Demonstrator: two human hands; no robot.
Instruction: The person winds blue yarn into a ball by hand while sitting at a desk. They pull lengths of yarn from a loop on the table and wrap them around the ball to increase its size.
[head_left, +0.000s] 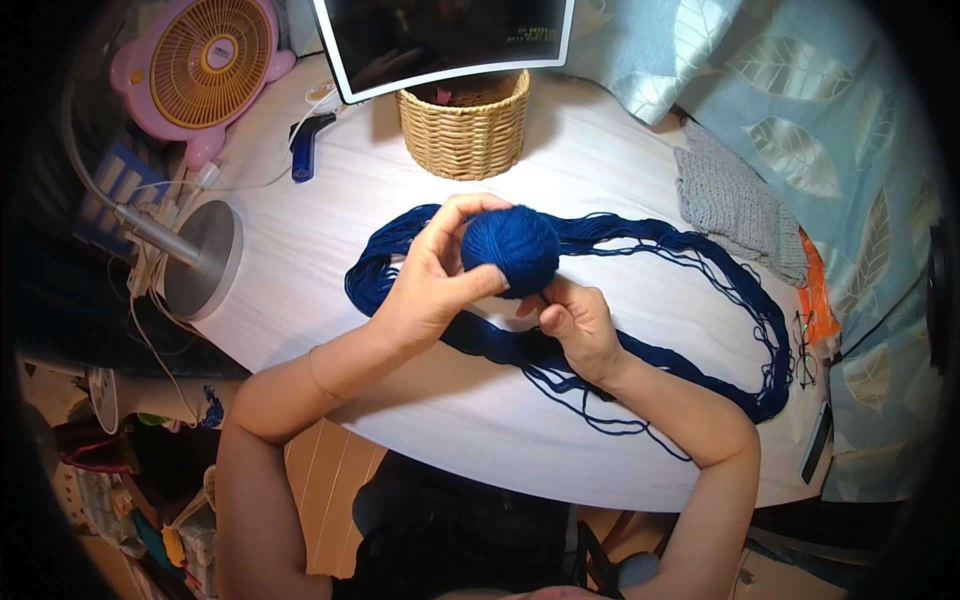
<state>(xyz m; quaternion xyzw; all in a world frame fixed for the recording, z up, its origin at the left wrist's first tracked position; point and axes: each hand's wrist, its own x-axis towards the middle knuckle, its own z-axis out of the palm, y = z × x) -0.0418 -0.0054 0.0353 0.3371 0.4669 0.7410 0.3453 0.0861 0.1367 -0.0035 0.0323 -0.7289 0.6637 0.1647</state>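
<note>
A ball of dark blue yarn [511, 252] sits in my left hand [437, 270], raised over the table. The thumb presses its lower front and the fingers curl round the far left side. Close under the ball's lower right is my right hand [580, 325], its fingers pinched together on what looks like a yarn strand [546, 297]. Behind and below both hands, a long loop of the same blue yarn, a loosened skein [740, 285], lies stretched across the table. Several loose strands [610, 428] trail from its near side, and my forearms hide parts of it.
A wicker basket [465, 130] stands beyond my hands, under a screen [450, 45]. To the left are a pink fan [205, 70], a lamp base [205, 262], cables and a blue-handled tool [303, 150]. Grey knitting [735, 195], eyeglasses [804, 350] and a phone [816, 445] lie right.
</note>
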